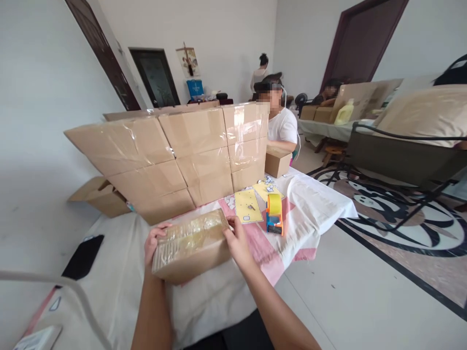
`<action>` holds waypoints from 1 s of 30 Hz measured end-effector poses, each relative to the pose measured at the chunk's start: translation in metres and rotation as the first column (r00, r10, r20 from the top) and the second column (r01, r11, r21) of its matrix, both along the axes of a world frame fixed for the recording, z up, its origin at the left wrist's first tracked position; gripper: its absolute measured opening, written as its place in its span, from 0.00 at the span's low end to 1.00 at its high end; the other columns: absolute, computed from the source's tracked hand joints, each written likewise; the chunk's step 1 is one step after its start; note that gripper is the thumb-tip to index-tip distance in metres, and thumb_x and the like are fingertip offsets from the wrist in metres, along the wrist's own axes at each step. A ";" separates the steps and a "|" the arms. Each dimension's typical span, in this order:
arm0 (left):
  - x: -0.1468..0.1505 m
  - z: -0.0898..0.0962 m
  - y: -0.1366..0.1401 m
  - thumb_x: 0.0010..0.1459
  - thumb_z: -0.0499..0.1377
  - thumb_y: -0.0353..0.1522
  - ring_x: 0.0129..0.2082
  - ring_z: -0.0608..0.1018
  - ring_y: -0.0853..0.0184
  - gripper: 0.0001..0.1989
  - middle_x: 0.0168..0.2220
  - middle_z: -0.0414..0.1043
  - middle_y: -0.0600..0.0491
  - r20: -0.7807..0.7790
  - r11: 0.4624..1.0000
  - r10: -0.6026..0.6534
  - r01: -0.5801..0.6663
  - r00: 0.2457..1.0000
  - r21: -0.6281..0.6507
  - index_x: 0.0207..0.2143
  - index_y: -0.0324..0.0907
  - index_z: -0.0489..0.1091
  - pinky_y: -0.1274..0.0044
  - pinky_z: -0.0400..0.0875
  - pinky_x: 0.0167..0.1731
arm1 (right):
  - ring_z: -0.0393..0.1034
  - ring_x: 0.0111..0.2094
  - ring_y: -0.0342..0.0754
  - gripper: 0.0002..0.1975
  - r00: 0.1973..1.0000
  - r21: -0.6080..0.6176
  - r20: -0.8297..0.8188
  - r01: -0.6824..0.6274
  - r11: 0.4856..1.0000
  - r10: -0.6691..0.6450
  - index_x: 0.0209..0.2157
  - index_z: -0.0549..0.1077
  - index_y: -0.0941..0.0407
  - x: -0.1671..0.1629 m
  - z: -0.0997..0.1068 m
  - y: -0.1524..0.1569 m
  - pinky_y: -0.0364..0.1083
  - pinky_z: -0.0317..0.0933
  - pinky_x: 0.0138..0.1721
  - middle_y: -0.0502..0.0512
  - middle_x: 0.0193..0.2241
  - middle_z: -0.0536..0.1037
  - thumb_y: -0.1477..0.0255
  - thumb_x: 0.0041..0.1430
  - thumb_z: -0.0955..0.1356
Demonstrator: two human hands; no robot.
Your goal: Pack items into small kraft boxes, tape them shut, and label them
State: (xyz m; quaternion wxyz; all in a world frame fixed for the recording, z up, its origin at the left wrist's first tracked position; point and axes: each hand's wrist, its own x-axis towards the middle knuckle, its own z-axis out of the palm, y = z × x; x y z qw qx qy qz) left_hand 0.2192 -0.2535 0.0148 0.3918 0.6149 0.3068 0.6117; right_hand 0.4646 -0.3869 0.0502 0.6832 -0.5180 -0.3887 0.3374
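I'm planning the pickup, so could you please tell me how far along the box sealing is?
Done: a stack of taped boxes fills the table's far side. In hand: both hands, left hand and right hand, hold a taped carton. Left: an open carton sits beside the stack.

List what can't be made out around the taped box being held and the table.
Head view only:
- Contents of the taped box: sealed with tape.
- Left hand palm and right hand fingertips: behind the box ends.
- Print on the yellow sheets: too small.
- Table behind the stacked boxes: blocked by them.
- White item: cut by the bottom edge.
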 end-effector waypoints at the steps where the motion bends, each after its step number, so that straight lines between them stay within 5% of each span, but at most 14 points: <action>1: 0.000 0.003 -0.004 0.57 0.57 0.55 0.51 0.75 0.53 0.23 0.46 0.75 0.46 -0.006 1.000 0.000 0.000 1.000 -0.002 0.31 0.45 0.67 0.62 0.69 0.55 | 0.73 0.53 0.55 0.14 1.000 -0.003 -0.017 0.003 1.000 -0.003 0.45 0.69 0.52 -0.001 0.001 0.000 0.53 0.66 0.55 0.57 0.48 0.77 0.67 0.56 0.67; 4: -0.004 0.015 -0.024 0.57 0.63 0.49 0.53 0.75 0.53 0.18 0.47 0.76 0.47 -0.090 0.997 0.076 -0.075 0.993 0.015 0.30 0.44 0.71 0.62 0.67 0.58 | 0.71 0.55 0.54 0.16 0.999 -0.014 -0.044 -0.010 1.000 0.009 0.46 0.68 0.52 -0.003 0.002 -0.001 0.53 0.64 0.58 0.57 0.49 0.76 0.69 0.54 0.66; 8: -0.016 0.032 -0.073 0.68 0.56 0.41 0.58 0.73 0.54 0.15 0.55 0.75 0.49 -0.304 0.918 0.383 -0.322 0.872 0.233 0.37 0.46 0.80 0.61 0.61 0.64 | 0.71 0.54 0.54 0.15 0.999 -0.033 -0.028 -0.031 0.999 0.030 0.46 0.69 0.51 0.001 0.001 -0.002 0.53 0.65 0.57 0.56 0.51 0.77 0.69 0.56 0.66; 11: -0.020 0.047 -0.110 0.70 0.51 0.42 0.57 0.74 0.51 0.19 0.50 0.80 0.50 -0.533 0.897 0.410 -0.221 0.740 0.384 0.46 0.51 0.81 0.57 0.57 0.65 | 0.72 0.52 0.55 0.12 0.999 -0.020 -0.024 -0.031 0.999 0.031 0.43 0.70 0.51 0.003 -0.001 0.002 0.53 0.66 0.55 0.55 0.48 0.78 0.69 0.55 0.66; 15: -0.003 0.058 -0.127 0.65 0.59 0.49 0.57 0.75 0.46 0.21 0.53 0.81 0.50 -0.669 0.885 0.443 -0.175 0.596 0.430 0.54 0.54 0.78 0.52 0.53 0.66 | 0.72 0.51 0.54 0.13 0.999 0.000 -0.036 -0.019 1.000 0.019 0.43 0.71 0.51 0.002 0.000 0.009 0.52 0.66 0.54 0.54 0.47 0.78 0.70 0.55 0.66; 20: 0.018 0.047 -0.105 0.58 0.68 0.46 0.54 0.78 0.49 0.18 0.49 0.83 0.50 -0.574 0.878 0.422 -0.157 0.701 0.453 0.48 0.50 0.82 0.58 0.71 0.57 | 0.71 0.53 0.54 0.13 1.000 0.020 0.011 0.016 1.000 -0.016 0.45 0.70 0.52 -0.005 0.000 0.007 0.53 0.65 0.57 0.56 0.49 0.77 0.68 0.58 0.65; 30: 0.011 0.031 -0.086 0.59 0.69 0.45 0.48 0.81 0.53 0.15 0.44 0.84 0.47 -0.479 0.808 0.481 -0.159 0.734 0.568 0.43 0.46 0.81 0.61 0.72 0.55 | 0.71 0.48 0.53 0.16 0.989 0.053 0.025 0.145 0.988 -0.146 0.44 0.69 0.54 -0.017 -0.011 0.000 0.51 0.65 0.52 0.59 0.46 0.76 0.56 0.63 0.66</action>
